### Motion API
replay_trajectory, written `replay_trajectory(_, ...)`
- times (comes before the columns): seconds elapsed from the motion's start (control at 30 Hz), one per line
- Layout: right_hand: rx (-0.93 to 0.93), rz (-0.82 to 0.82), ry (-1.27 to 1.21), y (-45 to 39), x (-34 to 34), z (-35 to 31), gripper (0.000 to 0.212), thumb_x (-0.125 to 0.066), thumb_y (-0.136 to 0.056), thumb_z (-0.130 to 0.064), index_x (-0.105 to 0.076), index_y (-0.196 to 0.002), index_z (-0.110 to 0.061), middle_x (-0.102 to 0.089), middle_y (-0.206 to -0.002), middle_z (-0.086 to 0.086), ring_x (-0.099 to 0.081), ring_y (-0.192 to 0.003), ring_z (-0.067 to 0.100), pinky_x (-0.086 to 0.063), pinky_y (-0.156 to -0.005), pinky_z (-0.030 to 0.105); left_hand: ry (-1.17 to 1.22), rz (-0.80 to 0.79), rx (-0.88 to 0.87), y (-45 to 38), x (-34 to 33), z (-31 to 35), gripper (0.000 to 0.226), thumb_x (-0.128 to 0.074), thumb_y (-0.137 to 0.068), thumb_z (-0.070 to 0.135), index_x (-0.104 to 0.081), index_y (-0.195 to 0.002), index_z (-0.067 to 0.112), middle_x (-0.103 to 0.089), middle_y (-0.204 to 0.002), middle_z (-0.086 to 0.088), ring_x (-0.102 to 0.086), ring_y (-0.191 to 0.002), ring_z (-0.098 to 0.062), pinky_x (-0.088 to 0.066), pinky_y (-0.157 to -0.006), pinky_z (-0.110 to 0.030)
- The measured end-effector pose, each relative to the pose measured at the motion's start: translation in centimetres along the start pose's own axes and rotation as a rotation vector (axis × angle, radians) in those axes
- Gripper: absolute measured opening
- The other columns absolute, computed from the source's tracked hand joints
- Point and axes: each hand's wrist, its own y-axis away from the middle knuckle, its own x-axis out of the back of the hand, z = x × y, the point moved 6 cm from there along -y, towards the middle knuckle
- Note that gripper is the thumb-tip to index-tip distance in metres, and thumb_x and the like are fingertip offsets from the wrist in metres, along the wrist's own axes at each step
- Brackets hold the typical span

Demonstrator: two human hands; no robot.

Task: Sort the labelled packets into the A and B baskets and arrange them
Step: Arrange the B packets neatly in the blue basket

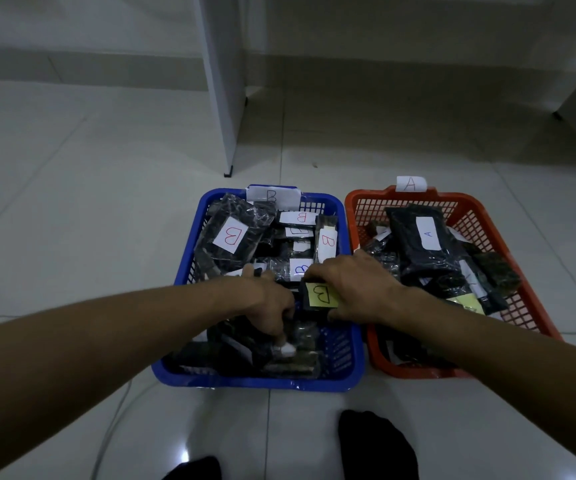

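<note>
The pale tiled floor (72,202) carries two perforated plastic baskets set side by side, nearly touching. The blue plastic basket (343,372), tagged B on its far rim, is on the left and holds many dark plastic-wrapped packets (279,271) with B labels. The red plastic basket (528,271), tagged A on its far rim, is on the right; a long dark packet with a white A label (428,233) lies on top of its pile.

No loose packets show on the floor, so sorting looks largely done and the step in hand seems to be arranging the B basket. Both hands work over its middle, toward the near edge. The right hand (359,289) curls its fingers around a small dark packet with a yellow B note (321,294), gripping it from the right side. The left hand (269,306) reaches down among packets just beside it, fingers bent around one of them, though which one exactly is hard to make out.

The next move likely calls for settling the yellow-labelled packet flat or upright among its neighbours, label visible, without disturbing the stack at the far left corner.
</note>
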Motion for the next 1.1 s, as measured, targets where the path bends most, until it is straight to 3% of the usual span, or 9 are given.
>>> replay_trajectory(0.13, 0.022, -0.030, -0.066, 0.1, 0.2, 0.7, 0.067, -0.079, -0.073, -0.051, -0.048, -0.129, -0.030, -0.058, -0.129, -0.006, -0.051, -0.121, 0.017, -0.033, -0.103, 0.042, -0.003, 0.182, -0.126, 1.4, 1.9, -0.7, 0.046, -0.074, -0.078, 0.046, -0.056, -0.116, 0.031, -0.052, -0.117, 0.008, -0.041, -0.117, -0.015, -0.033, -0.104, -0.041)
replay_trajectory(0.23, 0.056, -0.071, -0.038, 0.3, 0.0, 0.2, 0.066, -0.077, -0.069, -0.060, -0.050, -0.123, -0.035, -0.057, -0.122, -0.007, -0.048, -0.115, 0.015, -0.031, -0.101, 0.041, 0.227, 0.249, -0.185, 2.7, 3.2, -2.5, 0.038, -0.080, -0.076, 0.036, -0.060, -0.108, 0.027, -0.058, -0.108, 0.009, -0.053, -0.102, -0.013, -0.047, -0.088, -0.033)
replay_trajectory(0.37, 0.061, -0.033, 0.042, 0.1, -0.3, -0.6, 0.072, -0.074, -0.072, -0.062, -0.048, -0.132, -0.032, -0.056, -0.129, -0.007, -0.044, -0.117, 0.017, -0.028, -0.099, 0.042, 0.482, 0.320, -0.201, 3.7, 3.9, -4.4, 0.028, -0.076, -0.082, 0.032, -0.061, -0.106, 0.028, -0.062, -0.099, 0.013, -0.058, -0.093, -0.006, -0.043, -0.075, -0.020)
replay_trajectory(0.57, 0.053, -0.094, 0.084, 0.0, -0.3, -0.6, 0.074, -0.065, -0.078, -0.068, -0.049, -0.137, -0.028, -0.046, -0.140, -0.004, -0.036, -0.126, 0.018, -0.027, -0.105, 0.042, 0.784, 0.429, -0.146, 4.1, 4.2, -6.3, 0.029, -0.072, -0.086, 0.029, -0.062, -0.112, 0.021, -0.068, -0.105, 0.003, -0.065, -0.098, -0.015, -0.053, -0.088, -0.032)
replay_trajectory(0.73, -0.076, 0.062, -0.772, 0.5, 1.9, 1.4, 0.021, -0.056, -0.098, -0.021, -0.060, -0.117, -0.027, -0.067, -0.110, -0.007, -0.063, -0.101, 0.010, -0.053, -0.093, 0.040, 1.023, 0.487, -0.091, 3.8, 3.9, -7.6, 0.026, -0.070, -0.088, 0.023, -0.060, -0.112, 0.017, -0.073, -0.094, 0.005, -0.069, -0.086, -0.012, -0.056, -0.076, -0.028)
replay_trajectory(0.83, -0.168, 0.055, -1.176, 0.5, 2.6, 0.8, 0.029, -0.054, -0.100, -0.026, -0.056, -0.129, -0.024, -0.069, -0.111, -0.005, -0.067, -0.099, 0.011, -0.057, -0.087, 0.034, 1.178, 0.512, -0.076, 3.7, 3.8, -8.0, 0.023, -0.068, -0.089, 0.024, -0.061, -0.107, 0.011, -0.074, -0.088, -0.003, -0.067, -0.071, -0.015, -0.054, -0.071, -0.034)
replay_trajectory(0.9, -0.203, 0.051, -1.287, 0.2, 2.3, 0.2, 0.054, -0.066, -0.092, -0.035, -0.045, -0.140, -0.024, -0.064, -0.126, -0.004, -0.066, -0.103, 0.012, -0.057, -0.085, 0.029, 1.266, 0.520, -0.083, 3.6, 3.8, -7.9, 0.017, -0.065, -0.092, 0.025, -0.062, -0.101, 0.011, -0.073, -0.093, -0.007, -0.068, -0.075, -0.016, -0.056, -0.069, -0.030)
replay_trajectory(1.0, -0.133, 0.210, -0.864, -0.1, 3.1, -0.1, 0.111, -0.086, -0.066, -0.049, -0.019, -0.153, -0.030, -0.034, -0.149, -0.009, -0.044, -0.125, 0.007, -0.039, -0.104, 0.028, 1.298, 0.502, -0.063, 3.1, 3.3, -7.7, 0.022, -0.062, -0.094, 0.025, -0.064, -0.102, 0.005, -0.072, -0.097, -0.013, -0.069, -0.080, -0.018, -0.058, -0.070, -0.027)
replay_trajectory(1.1, 0.001, 0.270, -0.336, -0.4, 3.0, -0.9, 0.120, -0.082, -0.061, -0.066, -0.014, -0.154, -0.031, -0.026, -0.156, -0.007, -0.028, -0.140, 0.015, -0.028, -0.115, 0.044, 1.256, 0.463, -0.018, 2.7, 2.1, -7.4, 0.019, -0.061, -0.095, 0.022, -0.064, -0.097, 0.003, -0.072, -0.089, -0.012, -0.069, -0.075, -0.015, -0.058, -0.071, -0.024)
